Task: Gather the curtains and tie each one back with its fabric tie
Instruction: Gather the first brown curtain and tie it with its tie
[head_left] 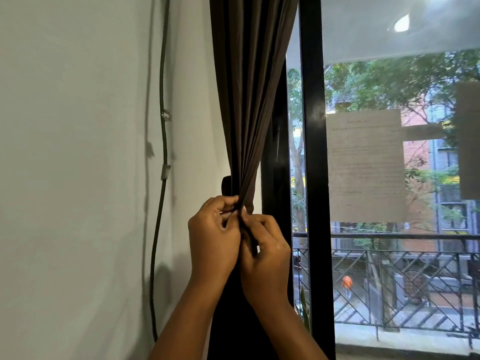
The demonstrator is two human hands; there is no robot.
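Observation:
A dark brown curtain hangs beside the window, gathered into a narrow bunch at mid-height. My left hand and my right hand meet at that bunch, both closed on a thin dark strip of fabric, the tie, at the front of the gathered folds. A loop of the same dark fabric sticks out on the wall side just above my left hand. Below my hands the curtain falls in shadow, and my forearms hide most of it.
A white wall with a dark cable clipped to it fills the left. A black window frame stands right of the curtain. Paper sheets are stuck on the glass, with a balcony railing outside.

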